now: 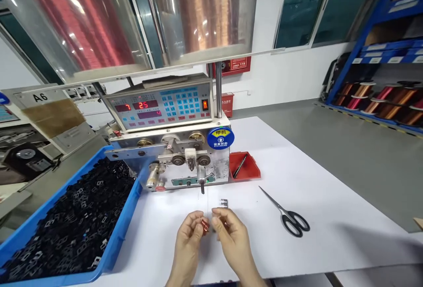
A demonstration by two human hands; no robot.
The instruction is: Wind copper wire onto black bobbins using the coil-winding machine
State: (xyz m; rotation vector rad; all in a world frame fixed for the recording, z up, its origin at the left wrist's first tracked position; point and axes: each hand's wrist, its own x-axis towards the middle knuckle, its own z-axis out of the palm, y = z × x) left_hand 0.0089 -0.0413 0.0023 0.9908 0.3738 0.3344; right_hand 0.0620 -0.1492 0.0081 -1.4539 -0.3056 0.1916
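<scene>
Head view: left hand pinches a small copper coil in its fingers, held up just above the worktop, in front of the winding machine. Right hand is right beside it, fingers curled in close to the coil; too small to tell if they grip anything. Thin wire seems to drop from the machine to the hands. Small metal clips lie on the worktop just ahead of the right hand, scissors further right, red tray by the machine, blue tray of black bobbins at left. Risk: the wire is very fine, so a sharp tug or twist could snap it. A loose pinch could drop the coil, and careless hands could knock the clips.
</scene>
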